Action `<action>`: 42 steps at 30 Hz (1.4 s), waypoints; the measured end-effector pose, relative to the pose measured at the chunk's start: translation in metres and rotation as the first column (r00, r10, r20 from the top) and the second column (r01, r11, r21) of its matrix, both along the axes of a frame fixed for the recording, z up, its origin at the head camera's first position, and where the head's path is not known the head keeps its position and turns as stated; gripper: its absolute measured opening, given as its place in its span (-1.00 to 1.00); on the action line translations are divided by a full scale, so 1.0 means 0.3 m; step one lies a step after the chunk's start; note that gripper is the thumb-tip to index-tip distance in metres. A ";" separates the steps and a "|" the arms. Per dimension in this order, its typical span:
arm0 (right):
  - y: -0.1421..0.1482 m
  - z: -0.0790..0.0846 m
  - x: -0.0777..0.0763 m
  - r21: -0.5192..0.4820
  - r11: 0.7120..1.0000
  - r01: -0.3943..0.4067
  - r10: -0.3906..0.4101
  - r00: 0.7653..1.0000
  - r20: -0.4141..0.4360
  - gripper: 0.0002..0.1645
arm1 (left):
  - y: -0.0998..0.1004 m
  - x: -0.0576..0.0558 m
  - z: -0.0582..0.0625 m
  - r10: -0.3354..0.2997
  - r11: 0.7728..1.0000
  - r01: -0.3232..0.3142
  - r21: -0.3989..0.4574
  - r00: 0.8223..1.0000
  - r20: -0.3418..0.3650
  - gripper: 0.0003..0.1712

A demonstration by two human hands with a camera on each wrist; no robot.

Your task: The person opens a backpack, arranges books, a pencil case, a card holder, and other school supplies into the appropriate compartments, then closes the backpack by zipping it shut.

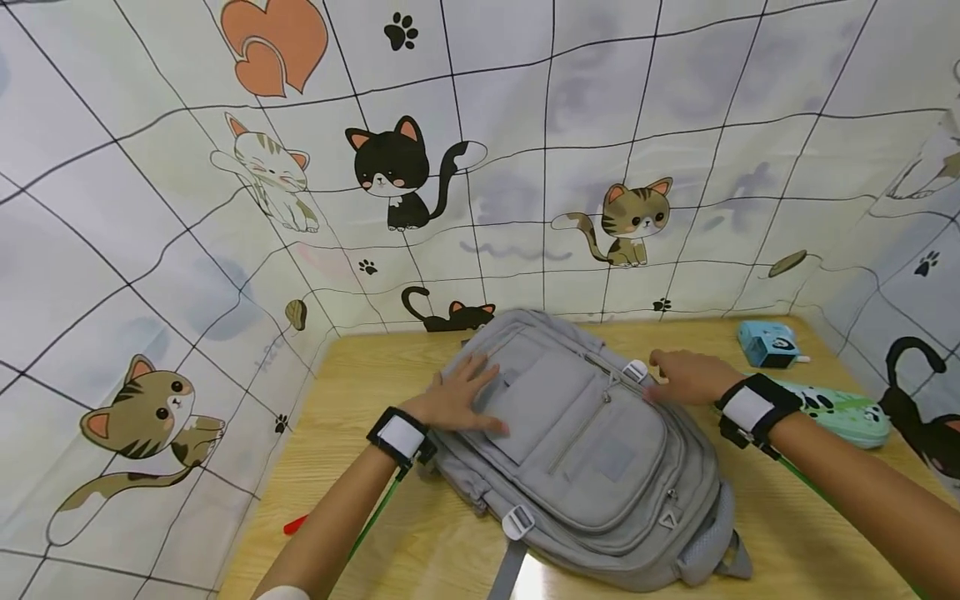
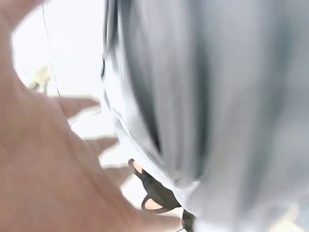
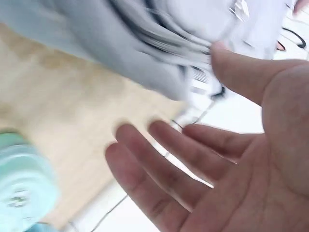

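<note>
A grey backpack lies front up on the wooden table, turned at a slant. My left hand is at its left side, fingers spread over the edge of the front pocket. In the left wrist view the same hand holds nothing, its fingers apart beside the blurred grey fabric. By the white buckle on the bag's right edge is my right hand. The right wrist view shows that hand palm up to the camera, fingers extended, thumb tip overlapping the backpack.
A mint-green pencil case with panda pictures lies to the right, partly behind my right wrist. Behind it stands a small blue box. A red object shows beside my left forearm. A cat-print curtain hangs around the table.
</note>
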State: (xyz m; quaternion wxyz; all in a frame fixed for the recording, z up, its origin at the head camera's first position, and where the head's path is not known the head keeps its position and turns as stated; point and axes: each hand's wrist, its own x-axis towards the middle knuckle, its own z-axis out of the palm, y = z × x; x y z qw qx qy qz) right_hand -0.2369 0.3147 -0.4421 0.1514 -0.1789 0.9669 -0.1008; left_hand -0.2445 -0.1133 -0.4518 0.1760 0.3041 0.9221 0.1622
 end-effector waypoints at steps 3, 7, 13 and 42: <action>-0.007 0.018 -0.043 -0.025 1.000 0.012 -0.012 0.999 -0.032 -0.05 | -0.008 0.101 -0.019 0.054 0.998 -0.056 -0.031 0.997 -0.056 0.31; -0.017 0.031 -0.077 -0.031 0.999 -0.032 0.032 0.999 -0.019 -0.09 | 0.003 0.191 -0.035 0.072 0.994 -0.079 -0.082 0.994 -0.087 0.29; 0.003 0.001 -0.088 -0.046 0.994 -0.101 0.099 0.995 -0.028 -0.41 | 0.002 0.156 -0.062 0.044 0.997 -0.051 -0.066 0.995 -0.094 0.31; -0.023 0.004 0.074 -0.253 0.964 0.080 0.005 0.948 0.319 -0.65 | 0.057 -0.294 -0.023 -0.121 0.975 0.106 -0.197 0.990 -0.066 0.27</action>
